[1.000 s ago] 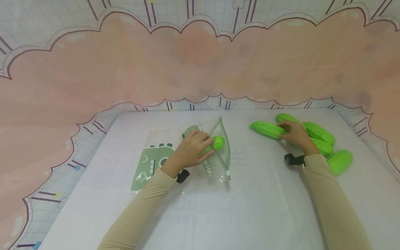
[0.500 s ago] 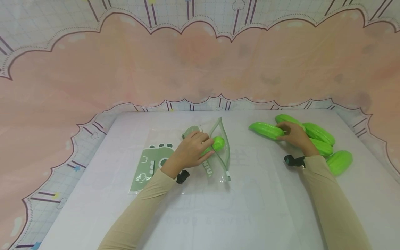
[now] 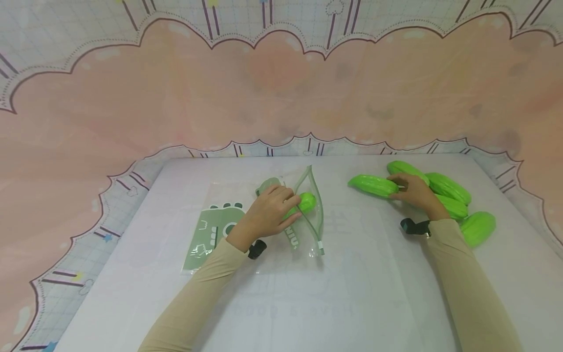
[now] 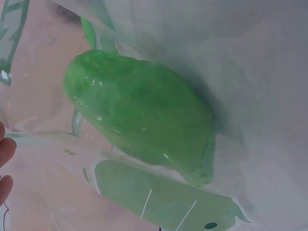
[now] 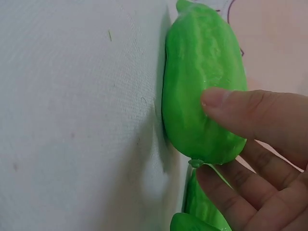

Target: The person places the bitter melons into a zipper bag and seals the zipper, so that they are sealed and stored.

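On the left, my left hand [image 3: 271,209] lies over a clear zip bag [image 3: 319,215] with a green cartoon print and holds its top layer near the green zip edge. A bright green gourd [image 3: 307,202] is inside the bag, partly covered by that hand; its full shape [image 4: 139,108] shows through the plastic in the left wrist view. My right hand [image 3: 415,191] grips the end of another green ribbed gourd [image 3: 371,185]. In the right wrist view, the thumb [image 5: 216,97] presses on that gourd's side, with the other fingers at its stem end.
Several more green gourds lie around and beyond the right hand, among them one at the back [image 3: 404,167] and one at the near right [image 3: 478,228]. All rest on a white tabletop [image 3: 352,303]. A patterned peach cloth [image 3: 281,98] hangs behind it.
The gourd at my right hand has shifted slightly left and toward me, and the right hand now grips its end more closely. My left hand and the bag have stayed put.
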`<control>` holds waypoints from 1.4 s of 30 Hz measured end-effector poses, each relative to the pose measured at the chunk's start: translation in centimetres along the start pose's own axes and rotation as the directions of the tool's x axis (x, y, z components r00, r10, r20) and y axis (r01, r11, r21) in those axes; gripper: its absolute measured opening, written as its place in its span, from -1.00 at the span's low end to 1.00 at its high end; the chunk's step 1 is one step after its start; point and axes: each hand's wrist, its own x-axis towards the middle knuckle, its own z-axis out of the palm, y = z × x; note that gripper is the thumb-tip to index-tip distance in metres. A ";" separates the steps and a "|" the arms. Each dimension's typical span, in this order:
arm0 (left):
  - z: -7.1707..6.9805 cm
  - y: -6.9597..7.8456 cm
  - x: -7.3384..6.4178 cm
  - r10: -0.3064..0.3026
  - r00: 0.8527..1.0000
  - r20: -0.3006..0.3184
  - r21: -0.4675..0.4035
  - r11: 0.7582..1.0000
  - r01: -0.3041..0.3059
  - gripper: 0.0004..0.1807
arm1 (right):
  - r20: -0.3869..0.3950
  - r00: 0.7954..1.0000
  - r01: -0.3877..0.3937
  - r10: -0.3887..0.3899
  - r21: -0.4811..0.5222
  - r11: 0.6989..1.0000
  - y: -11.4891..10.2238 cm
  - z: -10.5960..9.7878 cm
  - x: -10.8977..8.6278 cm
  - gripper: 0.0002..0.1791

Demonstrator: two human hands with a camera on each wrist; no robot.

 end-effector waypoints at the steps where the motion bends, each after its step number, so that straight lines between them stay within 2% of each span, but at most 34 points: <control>1: 0.0 0.0 0.0 0.000 1.000 0.001 0.000 1.000 0.000 -0.74 | -0.001 1.000 0.000 0.000 -0.002 1.000 0.0 0.0 0.0 -0.38; 9: 0.1 0.0 0.0 0.003 1.000 -0.007 0.000 1.000 -0.003 -0.74 | -0.035 0.999 0.025 -0.025 -0.010 1.000 0.0 0.4 0.2 -0.35; 28: 0.1 0.0 0.0 0.006 1.000 -0.007 0.002 1.000 -0.006 -0.74 | -0.001 1.000 0.005 -0.005 0.016 1.000 -0.1 0.5 0.3 -0.34; 42: 0.2 0.0 0.0 0.004 1.000 0.007 0.006 1.000 -0.004 -0.75 | 0.000 1.000 -0.007 0.007 -0.025 1.000 0.4 0.6 0.5 -0.31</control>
